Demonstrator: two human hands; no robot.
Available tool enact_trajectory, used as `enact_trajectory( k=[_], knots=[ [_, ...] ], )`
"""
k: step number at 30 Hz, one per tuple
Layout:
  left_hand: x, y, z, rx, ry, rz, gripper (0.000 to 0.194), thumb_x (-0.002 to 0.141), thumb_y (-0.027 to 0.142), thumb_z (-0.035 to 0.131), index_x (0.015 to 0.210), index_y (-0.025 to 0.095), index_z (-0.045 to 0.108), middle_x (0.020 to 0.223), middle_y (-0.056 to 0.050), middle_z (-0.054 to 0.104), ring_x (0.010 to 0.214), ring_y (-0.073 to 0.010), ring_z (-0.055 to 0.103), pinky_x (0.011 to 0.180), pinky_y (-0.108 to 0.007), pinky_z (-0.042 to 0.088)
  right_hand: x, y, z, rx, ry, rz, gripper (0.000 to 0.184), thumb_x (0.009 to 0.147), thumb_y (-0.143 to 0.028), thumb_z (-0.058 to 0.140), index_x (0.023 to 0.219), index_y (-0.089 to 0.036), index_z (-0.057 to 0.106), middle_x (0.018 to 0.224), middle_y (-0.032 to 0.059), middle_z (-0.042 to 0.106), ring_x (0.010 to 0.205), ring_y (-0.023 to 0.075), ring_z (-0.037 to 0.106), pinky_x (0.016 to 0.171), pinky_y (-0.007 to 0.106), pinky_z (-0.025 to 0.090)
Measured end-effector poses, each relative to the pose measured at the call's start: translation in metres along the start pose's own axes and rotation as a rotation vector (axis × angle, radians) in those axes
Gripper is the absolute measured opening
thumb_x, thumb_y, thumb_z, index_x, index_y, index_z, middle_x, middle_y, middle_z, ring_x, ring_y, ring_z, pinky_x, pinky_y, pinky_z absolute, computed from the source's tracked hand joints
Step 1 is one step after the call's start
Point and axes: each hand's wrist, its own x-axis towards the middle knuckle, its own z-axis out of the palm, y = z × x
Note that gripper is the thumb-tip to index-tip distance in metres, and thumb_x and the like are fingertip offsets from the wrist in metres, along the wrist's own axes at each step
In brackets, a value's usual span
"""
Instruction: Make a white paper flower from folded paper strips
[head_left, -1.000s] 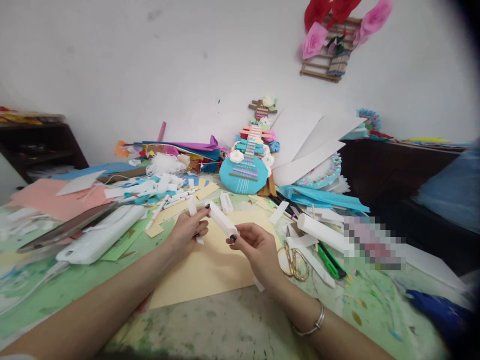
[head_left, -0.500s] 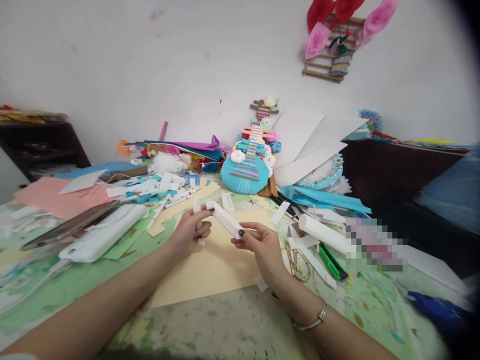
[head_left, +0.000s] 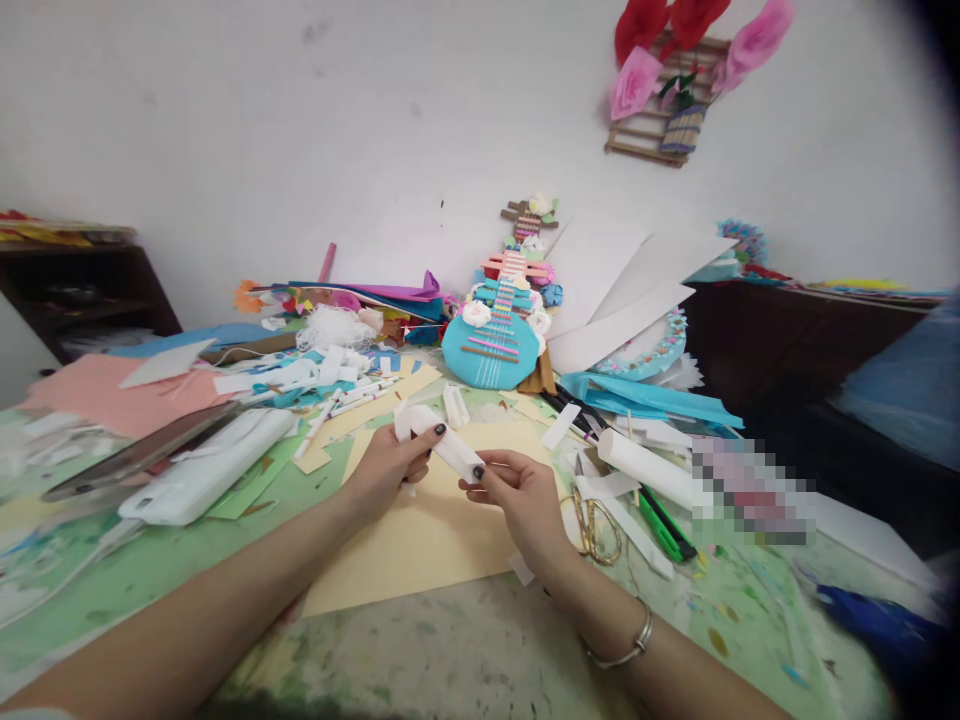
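Both my hands hold a small folded white paper piece (head_left: 450,445) above a cream sheet of paper (head_left: 420,530) on the table. My left hand (head_left: 390,465) pinches its left end between thumb and fingers, with another white strip tucked in the same fingers. My right hand (head_left: 521,495) pinches the right end, thumb on top. A metal bangle (head_left: 626,640) sits on my right wrist.
Gold-handled scissors (head_left: 592,525), a white paper roll (head_left: 649,465) and a green cutter (head_left: 664,525) lie right of my hands. A white glue gun (head_left: 202,470) lies left. A blue paper guitar (head_left: 491,340), coloured paper scraps and white boards (head_left: 615,300) crowd the back.
My left hand has slid along the white piece toward my right hand, so the two hands are closer and the piece looks shorter between them.
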Motion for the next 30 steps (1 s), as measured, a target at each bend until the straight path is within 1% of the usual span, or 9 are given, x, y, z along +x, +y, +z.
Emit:
enact_trajectory(
  k=[5,9,11,14,16,19,23,27,30],
  knots=[
    [0.0009,0.0004,0.0003,0.037,0.008,0.032,0.036,0.066,0.032,0.071,0.057,0.014,0.041,0.040,0.011,0.027,0.037,-0.0006,0.017,0.038,-0.019,0.012,-0.0006,-0.0016,0.0000,0.020,-0.047,-0.012,0.028,0.064,-0.031,0.068,0.083,-0.011,0.063,0.074,0.0083,0.069,0.065,0.0198,0.067,0.065,0.033,0.054],
    [-0.0004,-0.0023,0.0002,0.114,-0.024,0.034,0.035,0.065,0.031,0.071,0.055,0.013,0.044,0.040,0.009,0.032,0.037,-0.0012,0.023,0.038,-0.019,0.014,-0.0010,-0.0004,0.0007,-0.018,-0.080,-0.051,0.026,0.066,-0.032,0.067,0.084,-0.013,0.066,0.077,0.0065,0.069,0.069,0.0175,0.065,0.064,0.028,0.052],
    [-0.0023,-0.0032,0.0011,0.170,-0.052,0.028,0.033,0.065,0.031,0.072,0.055,0.011,0.047,0.040,0.007,0.035,0.037,-0.0017,0.026,0.038,-0.019,0.015,-0.0016,0.0001,0.0017,-0.043,-0.092,-0.063,0.025,0.067,-0.031,0.068,0.085,-0.014,0.067,0.079,0.0066,0.069,0.073,0.0175,0.064,0.065,0.027,0.051],
    [-0.0050,-0.0026,0.0028,0.227,-0.136,0.018,0.029,0.066,0.031,0.071,0.060,0.009,0.054,0.044,0.004,0.044,0.037,-0.0018,0.029,0.038,-0.019,0.015,-0.0030,-0.0008,0.0027,-0.045,-0.132,-0.073,0.022,0.069,-0.028,0.066,0.086,-0.014,0.068,0.079,0.0070,0.069,0.075,0.0180,0.064,0.068,0.027,0.049],
    [-0.0053,-0.0016,0.0033,0.206,-0.178,0.017,0.027,0.069,0.032,0.069,0.066,0.009,0.057,0.050,0.001,0.052,0.036,-0.0012,0.029,0.037,-0.019,0.015,-0.0035,-0.0017,0.0023,-0.042,-0.144,-0.069,0.022,0.071,-0.029,0.064,0.087,-0.014,0.068,0.079,0.0067,0.069,0.072,0.0173,0.064,0.065,0.026,0.049],
    [-0.0033,-0.0007,0.0020,0.100,-0.182,0.020,0.025,0.072,0.033,0.066,0.072,0.010,0.057,0.057,-0.001,0.059,0.035,0.0001,0.026,0.037,-0.018,0.015,-0.0029,-0.0017,-0.0002,-0.037,-0.139,-0.058,0.022,0.073,-0.030,0.062,0.088,-0.015,0.069,0.078,0.0060,0.069,0.064,0.0160,0.064,0.059,0.025,0.048],
    [-0.0006,-0.0008,-0.0014,0.030,-0.171,0.038,0.023,0.072,0.031,0.066,0.076,0.010,0.058,0.059,-0.002,0.060,0.035,0.0007,0.024,0.037,-0.018,0.015,-0.0014,-0.0003,-0.0030,-0.058,-0.150,-0.057,0.025,0.075,-0.031,0.060,0.090,-0.014,0.069,0.073,0.0056,0.068,0.063,0.0164,0.064,0.056,0.024,0.046],
    [-0.0009,-0.0003,-0.0027,0.056,-0.155,0.050,0.023,0.071,0.030,0.067,0.073,0.010,0.058,0.059,-0.001,0.059,0.036,0.0006,0.026,0.038,-0.018,0.014,-0.0016,0.0000,-0.0024,-0.106,-0.161,-0.070,0.026,0.077,-0.032,0.058,0.091,-0.014,0.069,0.069,0.0056,0.067,0.064,0.0162,0.062,0.055,0.023,0.044],
    [-0.0016,0.0004,-0.0023,0.087,-0.138,0.060,0.023,0.071,0.030,0.067,0.072,0.010,0.058,0.056,0.000,0.056,0.036,0.0004,0.025,0.038,-0.018,0.013,-0.0017,0.0003,-0.0011,-0.104,-0.165,-0.075,0.026,0.077,-0.033,0.058,0.091,-0.013,0.068,0.069,0.0056,0.067,0.063,0.0157,0.062,0.057,0.024,0.045]
  ],
)
